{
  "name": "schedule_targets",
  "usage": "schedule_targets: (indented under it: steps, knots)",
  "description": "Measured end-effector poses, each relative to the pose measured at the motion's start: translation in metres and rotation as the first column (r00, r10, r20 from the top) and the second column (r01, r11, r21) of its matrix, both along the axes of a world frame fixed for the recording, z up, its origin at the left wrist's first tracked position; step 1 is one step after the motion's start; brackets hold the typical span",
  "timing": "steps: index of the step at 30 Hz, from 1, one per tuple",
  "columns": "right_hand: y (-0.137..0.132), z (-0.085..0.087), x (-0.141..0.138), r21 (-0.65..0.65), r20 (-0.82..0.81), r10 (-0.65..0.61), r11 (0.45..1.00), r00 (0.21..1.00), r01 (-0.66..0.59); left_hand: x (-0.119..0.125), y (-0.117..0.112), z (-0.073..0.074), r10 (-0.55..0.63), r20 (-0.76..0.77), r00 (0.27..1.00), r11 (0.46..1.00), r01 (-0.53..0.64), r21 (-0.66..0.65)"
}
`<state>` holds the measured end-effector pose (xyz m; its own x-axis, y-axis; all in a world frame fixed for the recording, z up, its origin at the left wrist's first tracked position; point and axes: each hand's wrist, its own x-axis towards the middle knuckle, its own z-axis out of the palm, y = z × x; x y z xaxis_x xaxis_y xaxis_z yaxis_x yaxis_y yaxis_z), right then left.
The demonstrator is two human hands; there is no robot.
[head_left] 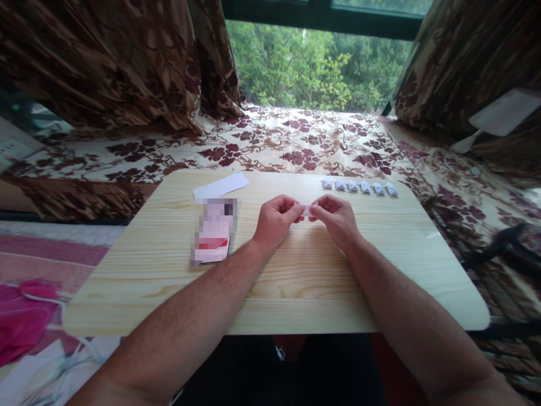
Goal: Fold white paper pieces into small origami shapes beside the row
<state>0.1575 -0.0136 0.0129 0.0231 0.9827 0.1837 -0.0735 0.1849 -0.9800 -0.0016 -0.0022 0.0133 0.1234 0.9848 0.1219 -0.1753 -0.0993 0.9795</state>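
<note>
Over the table's near edge (table (304, 293)), the left forearm (198, 299) and right forearm (406, 293) are slanting inward, forming a wedge. Left of the table's middle, the phone (214, 231) is lying flat, its face blurred out.

Above the table's middle, a little toward its far side, the left hand (275, 220) and right hand (338, 220) are facing each other, almost meeting, with wrists sitting low over the table. The fingers of both are pinching the strip (307, 210) by its two ends, thumbs pressing from the near side and the other fingers curling behind. The strip is spanning the short gap; whether it is touching the table, I cannot tell.

To be working it well, both pinches should be bearing equally, so that the strip is lying straight rather than twisting. The thumbs should be pressing flat, since a nail digging in would probably be creasing such a thin piece. The low wrists are likely steadying the hold; hard pulling would be risking a tear.

At the table's far left, loose paper (222, 185) is lying aslant. Along its far right, six folded pieces (353, 186) are sitting in a row.
</note>
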Motion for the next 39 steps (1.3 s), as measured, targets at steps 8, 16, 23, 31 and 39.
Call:
schedule_targets:
  steps: [8, 16, 23, 31, 39]
  knots:
    - [-0.0014, -0.0002, 0.0017, 0.031, 0.023, 0.007, 1.000, 1.000, -0.007, 0.0003, 0.0010, -0.0005, -0.022, 0.029, 0.999, 0.999, 0.023, -0.036]
    - [-0.0018, 0.0016, 0.0002, -0.045, -0.032, -0.007, 0.999, 0.999, 0.006, -0.0007, 0.0045, -0.0001, 0.041, 0.213, 0.976, 0.983, -0.002, -0.183]
    - [-0.0020, 0.0018, -0.0010, -0.018, 0.040, -0.003, 1.000, 0.999, 0.003, -0.0016, 0.0031, 0.0011, 0.008, 0.221, 0.975, 0.981, 0.034, -0.188]
    - [-0.0027, 0.0043, 0.0002, -0.029, 0.087, 0.037, 0.999, 0.996, -0.035, 0.0007, 0.0000, -0.0026, -0.019, -0.041, 0.999, 1.000, 0.019, 0.009]
    - [-0.0029, 0.0062, -0.0042, 0.006, -0.009, -0.020, 1.000, 1.000, 0.020, 0.0030, 0.0020, -0.0074, -0.031, 0.120, 0.992, 0.997, 0.039, -0.063]
